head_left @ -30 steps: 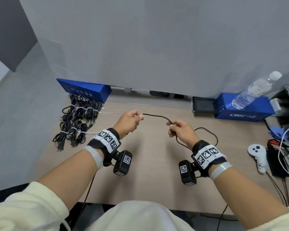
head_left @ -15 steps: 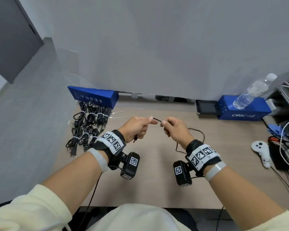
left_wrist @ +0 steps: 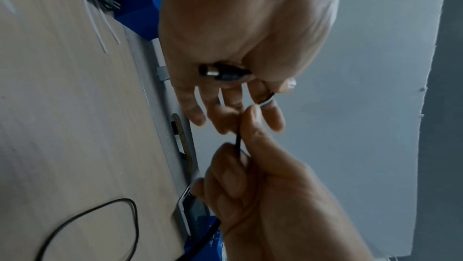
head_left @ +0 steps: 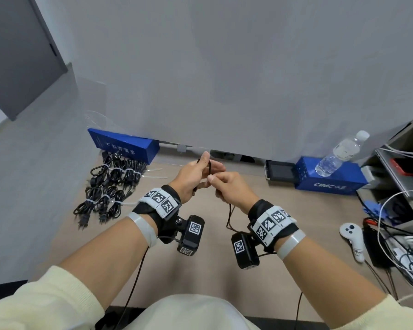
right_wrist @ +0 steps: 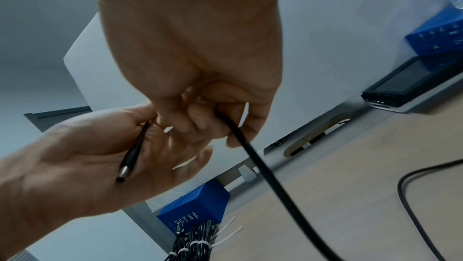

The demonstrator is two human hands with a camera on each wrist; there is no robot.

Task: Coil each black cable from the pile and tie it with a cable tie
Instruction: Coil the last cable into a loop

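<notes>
A thin black cable runs between both hands above the wooden table. My left hand pins it with the thumb against the forefinger, and its barrel plug lies across the palm. My right hand, touching the left, pinches the cable just below. A small loop stands up over the left fingers. The rest of the cable hangs from the right hand and curls on the table.
Several coiled, tied black cables with white ties lie at the left, beside a blue box. At the back right are a black device, a blue box and a water bottle. A white controller and tangled wires sit at the right edge.
The hands, apart with cable stretched between them a second ago, have come together and risen. The span between them has shrunk to a small loop.
</notes>
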